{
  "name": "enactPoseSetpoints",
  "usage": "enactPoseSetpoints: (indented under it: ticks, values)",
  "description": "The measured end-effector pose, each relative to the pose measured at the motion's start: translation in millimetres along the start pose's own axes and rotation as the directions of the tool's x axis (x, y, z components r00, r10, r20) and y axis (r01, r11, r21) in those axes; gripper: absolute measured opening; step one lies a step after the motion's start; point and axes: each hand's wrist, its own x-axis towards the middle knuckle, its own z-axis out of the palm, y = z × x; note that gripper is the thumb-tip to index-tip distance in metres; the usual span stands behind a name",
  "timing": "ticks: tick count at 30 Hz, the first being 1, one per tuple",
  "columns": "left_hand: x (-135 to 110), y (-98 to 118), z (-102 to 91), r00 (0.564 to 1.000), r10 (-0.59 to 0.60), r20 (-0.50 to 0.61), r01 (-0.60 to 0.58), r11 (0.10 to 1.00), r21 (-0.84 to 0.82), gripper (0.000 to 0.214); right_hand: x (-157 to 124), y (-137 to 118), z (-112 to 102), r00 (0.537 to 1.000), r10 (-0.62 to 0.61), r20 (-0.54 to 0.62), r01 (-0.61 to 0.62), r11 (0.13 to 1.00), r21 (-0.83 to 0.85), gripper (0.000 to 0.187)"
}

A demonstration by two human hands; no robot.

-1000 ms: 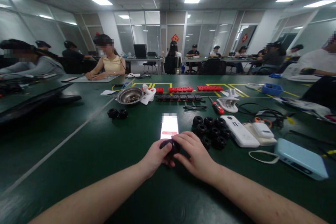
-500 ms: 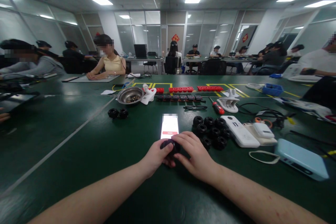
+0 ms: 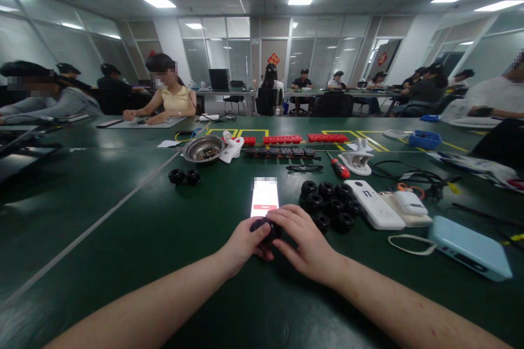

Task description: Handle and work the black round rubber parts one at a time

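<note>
My left hand (image 3: 240, 241) is closed round a small black wheel (image 3: 273, 230), with the thumb lying across its top. From the other side my right hand (image 3: 306, 241) curls its fingers over the same wheel, thumb below. Much of the wheel is hidden by my fingers. Just beyond my hands lies a phone (image 3: 265, 196) with a lit white screen, its lower end partly covered. A cluster of several similar black wheels (image 3: 335, 206) rests right of my right hand. Two more black wheels (image 3: 177, 176) sit together at the left.
Further back are a metal bowl (image 3: 203, 150) with small parts, red trays (image 3: 282, 139), a row of black blocks (image 3: 280, 153) and a screwdriver (image 3: 339, 168). At right lie a white power bank (image 3: 373, 207) and a light-blue box (image 3: 470, 248). Other people sit around the tables.
My hands and the wheel stay almost in place, with only a slight shift of the right fingers. Across the table, a person at the left has moved their hands apart.
</note>
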Motion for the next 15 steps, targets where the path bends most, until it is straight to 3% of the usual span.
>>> enactPoseSetpoints:
  ticks: [4, 8, 11, 15]
  values:
    - [-1.7, 2.5, 2.3, 1.0, 0.004, -0.019, -0.004, 1.0, 0.005, 0.056, -2.0, -0.7, 0.8, 0.996, 0.057, -0.063, -0.061, 0.997, -0.055, 0.049]
    - [-3.9, 5.8, 3.8, 1.0, -0.021, -0.02, 0.022, 0.999, 0.037, 0.056, -2.4, 0.9, 2.3, 0.991, 0.115, -0.069, -0.122, 0.988, -0.095, 0.035]
    - [-2.3, 3.8, 2.1, 1.0, -0.012, -0.001, 0.012, 1.0, 0.024, 0.054, -1.4, 0.7, 1.0, 0.997, 0.067, -0.023, -0.068, 0.997, -0.046, 0.032]
    - [-0.2, -0.5, 0.3, 1.0, 0.013, 0.012, -0.013, 1.0, -0.007, 0.052, -2.7, -1.3, 0.4, 1.0, -0.014, 0.008, 0.014, 1.0, -0.018, 0.046]
